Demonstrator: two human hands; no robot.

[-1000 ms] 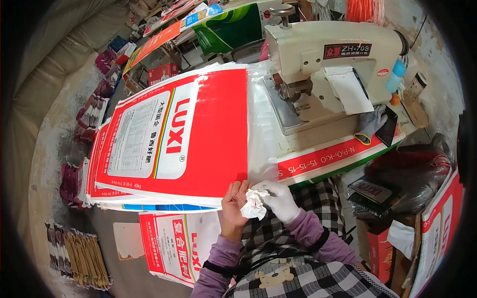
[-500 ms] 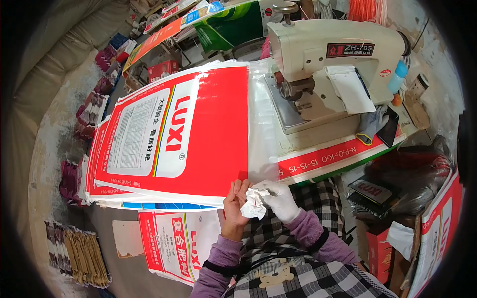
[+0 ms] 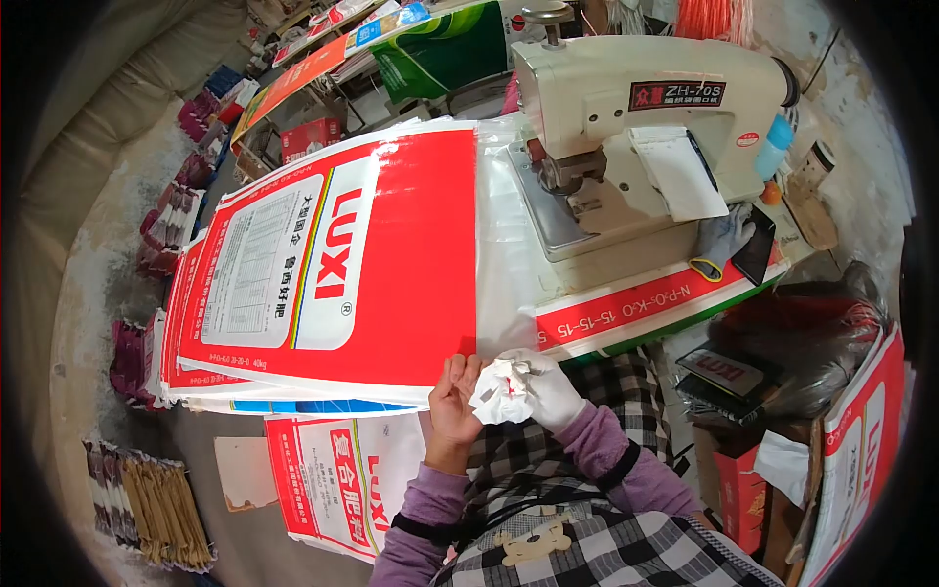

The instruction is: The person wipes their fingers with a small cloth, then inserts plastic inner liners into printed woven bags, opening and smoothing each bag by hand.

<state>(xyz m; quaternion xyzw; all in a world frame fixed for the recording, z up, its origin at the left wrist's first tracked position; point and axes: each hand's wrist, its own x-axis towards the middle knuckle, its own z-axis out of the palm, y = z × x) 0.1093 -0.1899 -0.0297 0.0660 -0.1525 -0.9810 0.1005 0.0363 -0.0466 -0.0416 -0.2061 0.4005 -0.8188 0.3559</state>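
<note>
Crumpled paper (image 3: 503, 394) is pinched by the right hand (image 3: 555, 394) near a "LUXI" bag (image 3: 416, 254); grip of left hand (image 3: 454, 401) cannot be told.

Crumpled white wad (image 3: 506, 389) at the fingers of the gloved right hand (image 3: 556, 393).
Loosely bunched, with deep creases and an uneven outline, it shows a small red patch near its middle; its left edge meets the bare left hand (image 3: 454, 403).

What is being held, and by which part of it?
A crumpled white paper-like wad, by its right side, in the white-gloved right hand; for the bare left hand, unclear.
</note>
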